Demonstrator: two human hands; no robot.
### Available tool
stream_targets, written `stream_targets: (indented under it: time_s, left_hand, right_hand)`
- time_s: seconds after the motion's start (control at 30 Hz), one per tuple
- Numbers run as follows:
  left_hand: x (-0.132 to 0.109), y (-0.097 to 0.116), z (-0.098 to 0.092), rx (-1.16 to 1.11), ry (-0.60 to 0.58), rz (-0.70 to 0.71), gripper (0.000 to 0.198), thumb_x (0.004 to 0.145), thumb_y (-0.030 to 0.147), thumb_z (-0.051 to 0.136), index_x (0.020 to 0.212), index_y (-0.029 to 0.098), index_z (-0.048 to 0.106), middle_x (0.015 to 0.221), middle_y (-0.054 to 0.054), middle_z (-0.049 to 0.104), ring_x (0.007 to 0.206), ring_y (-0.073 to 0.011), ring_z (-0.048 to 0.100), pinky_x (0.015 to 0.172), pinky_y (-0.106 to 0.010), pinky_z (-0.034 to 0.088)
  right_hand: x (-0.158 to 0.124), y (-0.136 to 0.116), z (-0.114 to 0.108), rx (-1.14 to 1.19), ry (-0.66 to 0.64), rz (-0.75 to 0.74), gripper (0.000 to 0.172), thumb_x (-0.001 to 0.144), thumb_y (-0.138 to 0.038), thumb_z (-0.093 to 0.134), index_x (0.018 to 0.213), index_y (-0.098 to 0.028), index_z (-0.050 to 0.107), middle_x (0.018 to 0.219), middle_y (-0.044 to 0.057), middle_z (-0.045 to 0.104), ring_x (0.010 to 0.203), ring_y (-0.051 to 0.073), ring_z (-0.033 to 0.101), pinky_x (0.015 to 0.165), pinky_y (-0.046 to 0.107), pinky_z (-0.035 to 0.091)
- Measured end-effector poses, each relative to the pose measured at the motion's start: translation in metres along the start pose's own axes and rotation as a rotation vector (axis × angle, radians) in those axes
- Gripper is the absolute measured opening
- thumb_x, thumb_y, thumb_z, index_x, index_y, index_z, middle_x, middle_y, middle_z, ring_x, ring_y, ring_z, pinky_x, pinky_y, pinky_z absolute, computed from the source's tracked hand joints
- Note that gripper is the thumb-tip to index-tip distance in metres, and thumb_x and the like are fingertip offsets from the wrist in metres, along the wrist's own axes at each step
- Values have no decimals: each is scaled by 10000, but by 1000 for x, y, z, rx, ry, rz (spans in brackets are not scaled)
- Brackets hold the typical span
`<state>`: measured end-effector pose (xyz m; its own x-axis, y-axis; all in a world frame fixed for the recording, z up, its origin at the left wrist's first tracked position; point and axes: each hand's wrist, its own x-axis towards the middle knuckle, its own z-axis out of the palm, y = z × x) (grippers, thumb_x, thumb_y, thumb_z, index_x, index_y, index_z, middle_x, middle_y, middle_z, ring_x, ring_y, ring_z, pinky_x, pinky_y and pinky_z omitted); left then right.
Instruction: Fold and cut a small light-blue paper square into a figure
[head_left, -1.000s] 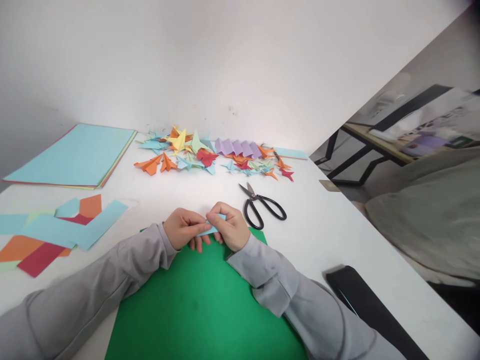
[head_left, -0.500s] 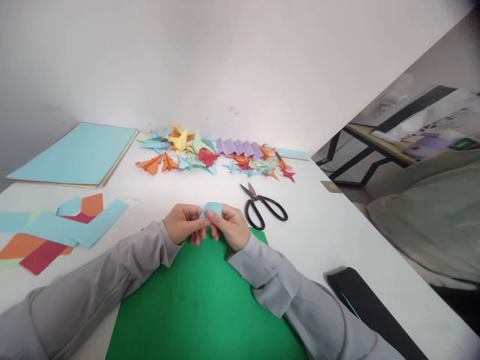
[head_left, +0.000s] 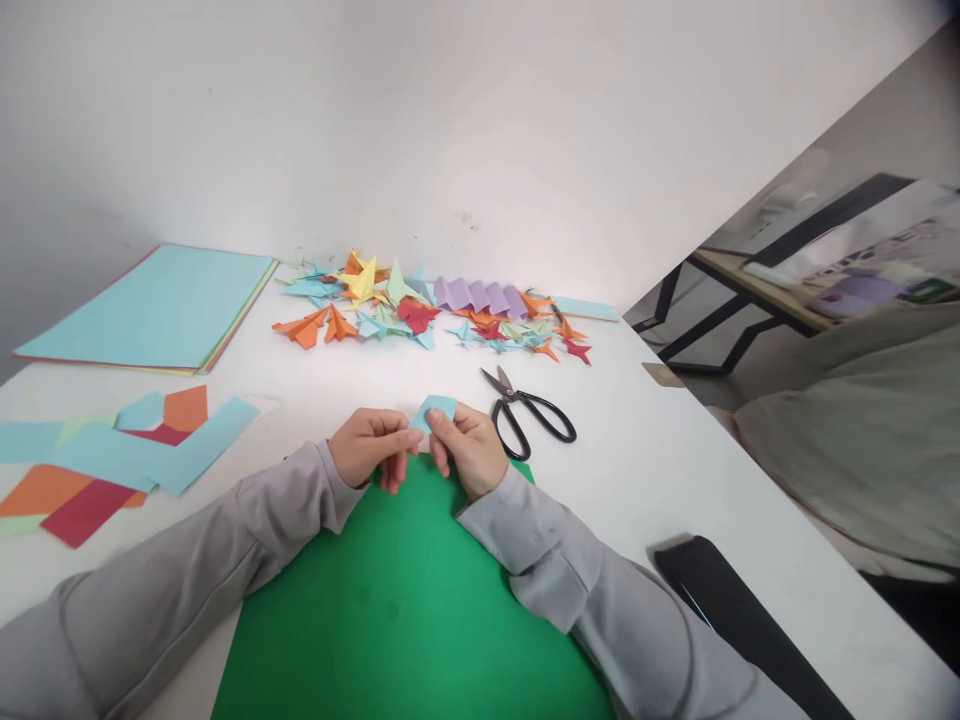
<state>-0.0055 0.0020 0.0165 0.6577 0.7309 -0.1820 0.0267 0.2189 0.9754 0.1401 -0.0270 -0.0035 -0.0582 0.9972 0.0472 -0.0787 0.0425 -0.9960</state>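
A small folded piece of light blue paper (head_left: 433,408) is pinched between my left hand (head_left: 369,448) and my right hand (head_left: 471,450), held upright just above the far edge of a green sheet (head_left: 397,610). Both hands have their fingers closed on the paper, thumbs meeting at its lower edge. Grey sleeves cover both forearms. Black scissors (head_left: 529,415) lie shut on the white table just right of my right hand.
A heap of folded paper shapes (head_left: 427,315) lies at the back by the wall. A stack of coloured sheets (head_left: 157,308) sits back left, paper offcuts (head_left: 120,455) at the left edge. A black object (head_left: 720,610) lies front right. The table edge runs diagonally on the right.
The blue paper was lying flat under my fingers on the green sheet; both hands have since lifted and turned it upright, slightly farther from me.
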Motion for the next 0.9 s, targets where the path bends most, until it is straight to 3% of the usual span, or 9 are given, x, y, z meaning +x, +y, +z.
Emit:
stream_targets:
  time_s: [0.3, 0.5, 0.63, 0.9]
  left_hand:
    - [-1, -8, -2, 96, 40, 95, 339, 648, 445, 637, 581, 129, 536, 316, 38, 491, 249, -79, 427, 278, -176, 304]
    - [0, -4, -1, 42, 84, 85, 342, 619, 422, 674, 541, 119, 536, 373, 16, 536, 281, -83, 467, 297, -184, 352]
    - [0, -4, -1, -52, 83, 60, 368, 610, 459, 668, 667, 102, 596, 466, -9, 601, 311, -99, 509, 295, -192, 366]
    - [0, -6, -2, -64, 101, 91, 368, 597, 447, 681, 637, 91, 597, 440, -16, 598, 285, -92, 490, 283, -183, 351]
  right_hand:
    - [-1, -3, -1, -3, -94, 23, 367, 719, -488, 592, 559, -162, 543, 340, -54, 491, 276, 60, 389, 323, 197, 309]
    - [0, -1, -1, 59, -48, 24, 392, 716, -500, 589, 526, -169, 499, 313, -57, 485, 254, 53, 364, 305, 186, 280]
    - [2, 2, -2, 126, 21, 42, 381, 698, -501, 603, 545, -169, 499, 326, -57, 502, 248, 55, 373, 292, 185, 268]
    - [3, 6, -3, 143, -23, 33, 370, 705, -449, 624, 511, -155, 510, 354, -39, 533, 267, 55, 422, 296, 174, 293]
